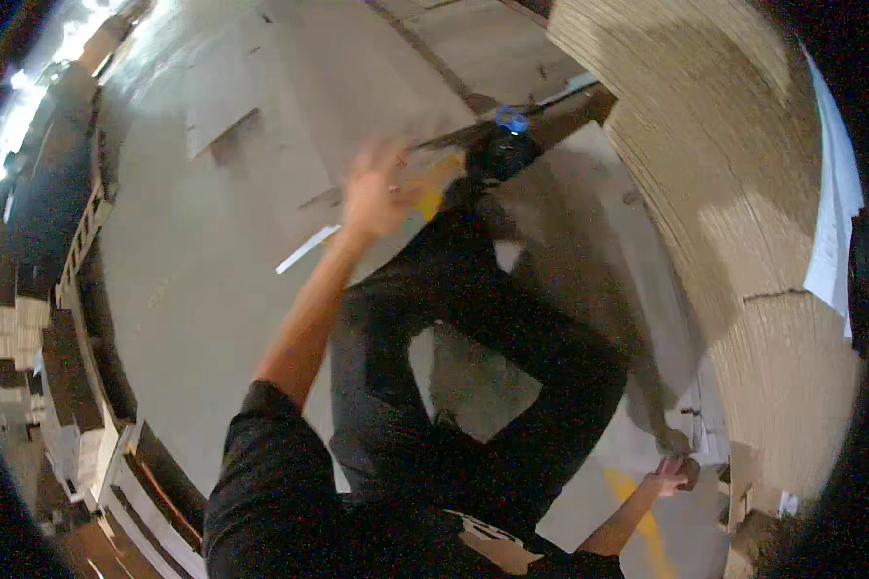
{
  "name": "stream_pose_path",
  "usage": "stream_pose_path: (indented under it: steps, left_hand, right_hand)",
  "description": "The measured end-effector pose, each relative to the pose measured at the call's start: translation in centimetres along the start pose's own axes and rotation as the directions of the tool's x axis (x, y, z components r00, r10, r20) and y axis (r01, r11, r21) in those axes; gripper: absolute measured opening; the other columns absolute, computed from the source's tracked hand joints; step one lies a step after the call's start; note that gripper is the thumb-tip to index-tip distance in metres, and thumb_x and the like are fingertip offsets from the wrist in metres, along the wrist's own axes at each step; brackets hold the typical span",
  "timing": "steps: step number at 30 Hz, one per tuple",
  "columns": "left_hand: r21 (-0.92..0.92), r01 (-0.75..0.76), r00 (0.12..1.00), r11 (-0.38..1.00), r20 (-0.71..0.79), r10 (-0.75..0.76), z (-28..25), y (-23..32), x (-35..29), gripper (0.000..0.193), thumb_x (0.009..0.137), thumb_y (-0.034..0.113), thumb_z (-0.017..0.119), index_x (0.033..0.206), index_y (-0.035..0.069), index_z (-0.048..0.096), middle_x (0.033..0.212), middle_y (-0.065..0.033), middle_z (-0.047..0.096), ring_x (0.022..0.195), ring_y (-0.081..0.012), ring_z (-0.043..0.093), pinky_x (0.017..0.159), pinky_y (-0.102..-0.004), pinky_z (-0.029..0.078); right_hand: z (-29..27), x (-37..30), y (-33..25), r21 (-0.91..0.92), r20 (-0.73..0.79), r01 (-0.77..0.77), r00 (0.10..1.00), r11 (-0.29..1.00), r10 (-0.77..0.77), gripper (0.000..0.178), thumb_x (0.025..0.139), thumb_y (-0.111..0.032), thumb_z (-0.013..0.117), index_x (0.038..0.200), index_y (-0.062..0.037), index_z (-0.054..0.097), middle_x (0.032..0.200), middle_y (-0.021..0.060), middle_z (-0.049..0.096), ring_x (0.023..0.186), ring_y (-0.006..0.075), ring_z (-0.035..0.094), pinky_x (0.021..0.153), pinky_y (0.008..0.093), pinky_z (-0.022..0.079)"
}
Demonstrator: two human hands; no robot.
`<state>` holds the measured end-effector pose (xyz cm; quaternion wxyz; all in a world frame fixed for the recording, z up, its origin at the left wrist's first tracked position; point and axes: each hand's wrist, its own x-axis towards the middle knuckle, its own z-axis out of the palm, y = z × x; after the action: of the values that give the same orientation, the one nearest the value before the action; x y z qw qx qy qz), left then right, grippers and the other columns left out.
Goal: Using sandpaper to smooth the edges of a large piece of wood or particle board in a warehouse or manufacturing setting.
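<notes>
Handling flat brown cardboard sheets (261,106): left hand (375,198) blurred, grip impossible to tell, right hand (674,475) clenched on tall corrugated stack's edge (734,289); likely steadying next.

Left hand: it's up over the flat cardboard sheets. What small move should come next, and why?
Probably lower the left hand onto the cardboard sheet edge: it is blurred above the sheet, fingers spread, gripping nothing, while the right hand is down by the tall cardboard stack.

Tall stack of flat brown cardboard sheets (743,193) at right, white paper sheet (835,222) on its far side (print unreadable), flat cardboard sheets (261,87) on floor
</notes>
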<state>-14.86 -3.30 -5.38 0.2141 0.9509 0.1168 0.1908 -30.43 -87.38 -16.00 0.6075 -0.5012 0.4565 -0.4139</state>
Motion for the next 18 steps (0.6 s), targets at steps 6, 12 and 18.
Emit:
stream_pose_path:
  steps: [6,12,18]
  left_hand:
    - [0.51,0.337,0.939,0.792,-0.244,-0.242,-4.8,-15.2,-2.1,0.104,0.087,0.075,0.061,0.163,0.016,0.023,0.162,-0.0214,0.034,0.148,-0.0417,0.035,0.118,-0.0686,0.018]
    - [0.156,0.503,0.832,0.85,0.181,-0.525,-6.1,-16.0,-4.4,0.113,0.084,0.086,0.049,0.166,0.018,0.01,0.159,-0.0247,0.04,0.151,-0.0435,0.03,0.115,-0.0737,0.017]
    - [0.182,0.457,0.889,0.871,-0.052,-0.455,-3.6,-19.2,-4.8,0.106,0.085,0.075,0.063,0.164,0.02,0.019,0.14,-0.022,0.059,0.145,-0.0408,0.038,0.114,-0.0701,0.023]
  right_hand:
    - [-6.4,12.3,2.7,-0.226,0.177,0.307,0.946,0.925,-0.271,0.052,0.106,-0.036,0.048,0.15,-0.0085,0.04,0.147,0.0232,0.051,0.112,0.0411,0.067,0.082,0.049,0.067]
    - [-2.8,-0.4,1.4,0.116,0.243,0.125,0.958,0.985,-0.15,0.061,0.11,-0.049,0.03,0.148,-0.0034,0.044,0.154,0.0256,0.047,0.129,0.0447,0.058,0.108,0.0587,0.045]
    - [1.9,-7.8,-4.2,-0.168,0.401,0.431,0.851,0.886,-0.338,0.077,0.11,-0.055,0.027,0.127,0.011,0.063,0.131,0.0221,0.067,0.124,0.0341,0.064,0.104,0.0493,0.05]
